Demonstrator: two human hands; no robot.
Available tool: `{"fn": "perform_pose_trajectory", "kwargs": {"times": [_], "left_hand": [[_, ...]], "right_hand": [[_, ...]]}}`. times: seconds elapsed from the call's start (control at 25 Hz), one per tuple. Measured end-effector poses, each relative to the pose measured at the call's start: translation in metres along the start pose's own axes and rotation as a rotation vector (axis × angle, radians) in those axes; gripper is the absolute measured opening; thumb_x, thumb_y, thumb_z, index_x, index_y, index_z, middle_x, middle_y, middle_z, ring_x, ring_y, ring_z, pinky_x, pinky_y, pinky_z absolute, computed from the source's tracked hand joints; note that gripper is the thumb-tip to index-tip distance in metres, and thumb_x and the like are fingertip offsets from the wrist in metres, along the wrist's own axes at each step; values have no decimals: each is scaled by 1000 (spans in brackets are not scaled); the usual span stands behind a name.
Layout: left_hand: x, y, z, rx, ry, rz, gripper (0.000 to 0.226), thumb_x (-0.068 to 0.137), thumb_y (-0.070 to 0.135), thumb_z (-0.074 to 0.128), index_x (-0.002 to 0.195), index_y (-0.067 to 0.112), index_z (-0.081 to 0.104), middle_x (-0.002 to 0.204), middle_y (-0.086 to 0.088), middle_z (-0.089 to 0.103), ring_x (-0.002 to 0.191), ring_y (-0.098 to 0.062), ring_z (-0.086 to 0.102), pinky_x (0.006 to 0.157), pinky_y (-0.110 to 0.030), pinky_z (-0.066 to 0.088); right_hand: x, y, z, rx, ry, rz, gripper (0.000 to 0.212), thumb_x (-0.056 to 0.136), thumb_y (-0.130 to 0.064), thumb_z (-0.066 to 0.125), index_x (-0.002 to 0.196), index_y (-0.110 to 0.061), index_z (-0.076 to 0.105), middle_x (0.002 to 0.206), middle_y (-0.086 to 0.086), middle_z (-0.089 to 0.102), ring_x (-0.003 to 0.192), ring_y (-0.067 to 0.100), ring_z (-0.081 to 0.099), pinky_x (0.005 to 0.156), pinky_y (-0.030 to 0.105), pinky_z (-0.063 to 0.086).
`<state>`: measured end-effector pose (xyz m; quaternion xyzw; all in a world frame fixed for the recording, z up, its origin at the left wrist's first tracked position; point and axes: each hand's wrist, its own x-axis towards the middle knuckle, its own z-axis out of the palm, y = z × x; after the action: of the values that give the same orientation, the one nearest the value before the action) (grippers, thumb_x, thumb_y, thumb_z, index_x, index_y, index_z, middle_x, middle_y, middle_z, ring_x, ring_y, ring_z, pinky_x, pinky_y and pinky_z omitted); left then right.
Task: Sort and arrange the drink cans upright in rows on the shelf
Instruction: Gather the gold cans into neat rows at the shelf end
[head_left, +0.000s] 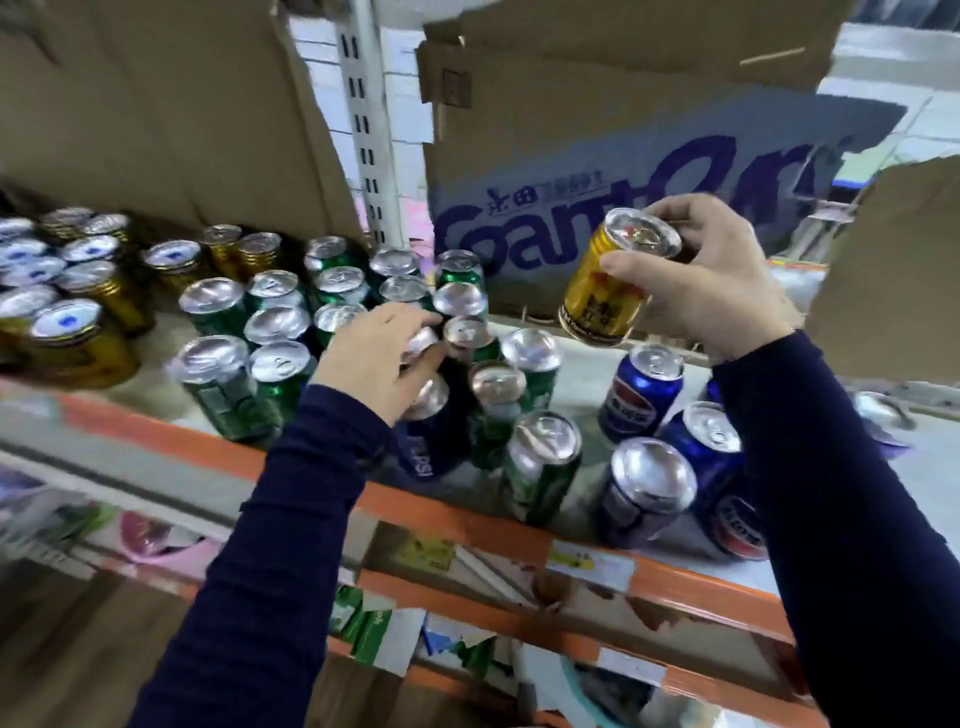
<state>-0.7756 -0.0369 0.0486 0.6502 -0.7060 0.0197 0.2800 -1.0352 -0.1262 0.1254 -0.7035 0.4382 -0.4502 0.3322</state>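
A bare shelf (584, 382) strip lies between green cans (532, 358) and blue cans (641, 397), box (571, 171) behind.

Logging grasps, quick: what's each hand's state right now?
Left hand: grips a can by its top.
Right hand: holds the gold can.

Bare-handed, in long navy sleeves.
Clad to both wrists in plain, snug dark-blue fabric, left sleeve (270, 545) and right sleeve (836, 493) alike, lightly creased along the forearms; uncovered beyond the cuffs at left hand (376, 361) and right hand (719, 293).
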Motion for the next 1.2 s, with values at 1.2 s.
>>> {"fn": "perform_pose_trajectory", "kwargs": {"times": [1.2], "left_hand": [[-91,-476,-201,98,89,-167,45,87,41,41,113,11,63,107,-9,65,97,-28,61,82,-41,51]], "right_hand": [[49,-160,540,195,-41,-73,50,66,-42,74,106,-14,67,97,-2,70,85,4,64,76,24,51]]}}
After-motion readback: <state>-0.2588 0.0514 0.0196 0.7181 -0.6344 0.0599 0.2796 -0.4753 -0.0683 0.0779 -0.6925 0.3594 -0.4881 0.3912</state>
